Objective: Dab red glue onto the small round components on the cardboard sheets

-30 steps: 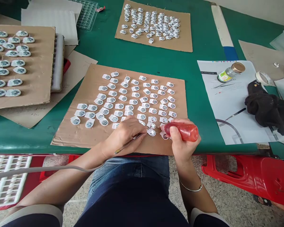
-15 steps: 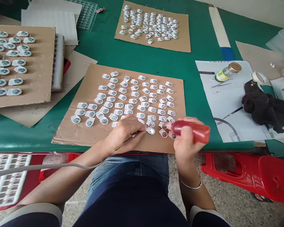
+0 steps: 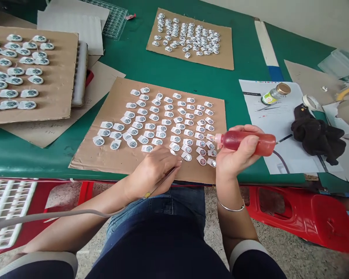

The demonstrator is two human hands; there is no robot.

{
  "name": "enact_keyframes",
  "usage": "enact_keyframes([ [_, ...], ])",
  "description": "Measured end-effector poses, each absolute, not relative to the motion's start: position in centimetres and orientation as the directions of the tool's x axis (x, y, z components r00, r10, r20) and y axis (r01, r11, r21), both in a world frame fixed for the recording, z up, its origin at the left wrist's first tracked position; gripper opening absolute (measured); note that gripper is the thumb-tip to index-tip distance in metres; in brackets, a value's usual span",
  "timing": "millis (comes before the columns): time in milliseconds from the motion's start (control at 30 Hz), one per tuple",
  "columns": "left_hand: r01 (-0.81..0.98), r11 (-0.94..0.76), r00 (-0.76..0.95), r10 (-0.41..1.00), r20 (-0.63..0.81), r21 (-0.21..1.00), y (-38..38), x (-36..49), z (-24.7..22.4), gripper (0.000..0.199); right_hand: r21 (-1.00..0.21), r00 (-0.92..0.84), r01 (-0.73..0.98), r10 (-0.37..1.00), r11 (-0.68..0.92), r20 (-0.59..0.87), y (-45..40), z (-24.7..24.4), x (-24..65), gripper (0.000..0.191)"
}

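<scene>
My right hand (image 3: 235,155) grips a red squeeze bottle (image 3: 247,142), held on its side with the pale nozzle pointing left, above the right edge of the near cardboard sheet (image 3: 128,164). My left hand (image 3: 155,172) is closed around a thin metal rod (image 3: 165,176) with a yellowish rear end. The rod's tip is at a small white disc (image 3: 187,157) with a round dark-outlined emblem and a square tab. Rows of similar discs cover the sheet. A nearby disc (image 3: 202,160) has reddish colour in its emblem.
Discs also lie on the far cardboard (image 3: 227,50) and the raised cardboard (image 3: 61,77) at left. A printed sheet (image 3: 258,124), glass jar (image 3: 276,93), black cloth (image 3: 317,131) and tape roll (image 3: 311,103) are at right. A grey hose (image 3: 75,213) crosses my left forearm.
My right hand has turned and moved the red bottle up and to the right, away from the lower discs. My left hand stays by the same disc. The camera view has shifted slightly.
</scene>
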State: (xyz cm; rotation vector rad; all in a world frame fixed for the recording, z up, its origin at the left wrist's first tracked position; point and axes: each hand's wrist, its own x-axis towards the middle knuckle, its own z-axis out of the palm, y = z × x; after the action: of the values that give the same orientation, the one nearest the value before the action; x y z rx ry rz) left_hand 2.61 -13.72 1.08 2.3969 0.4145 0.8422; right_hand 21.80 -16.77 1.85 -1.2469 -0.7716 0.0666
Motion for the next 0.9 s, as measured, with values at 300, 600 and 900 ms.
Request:
enact_keyframes([
  [300,0.112,-0.783,0.762,0.463,0.453,0.611,-13.8,2.4,0.2,0.007,-0.853,0.740,0.302,0.460,0.426,0.491,-16.3,1.9,23.4,0.019],
  [600,0.068,-0.781,0.744,0.454,0.490,0.621,-14.0,2.1,-0.2,0.009,-0.882,0.842,0.196,0.388,0.429,0.376,-17.4,1.4,23.3,0.027],
  [900,-0.265,-0.804,0.709,0.212,0.673,0.532,-15.5,3.0,3.7,0.009,-0.870,0.830,0.444,0.267,0.214,0.490,-18.0,0.6,24.7,0.024],
])
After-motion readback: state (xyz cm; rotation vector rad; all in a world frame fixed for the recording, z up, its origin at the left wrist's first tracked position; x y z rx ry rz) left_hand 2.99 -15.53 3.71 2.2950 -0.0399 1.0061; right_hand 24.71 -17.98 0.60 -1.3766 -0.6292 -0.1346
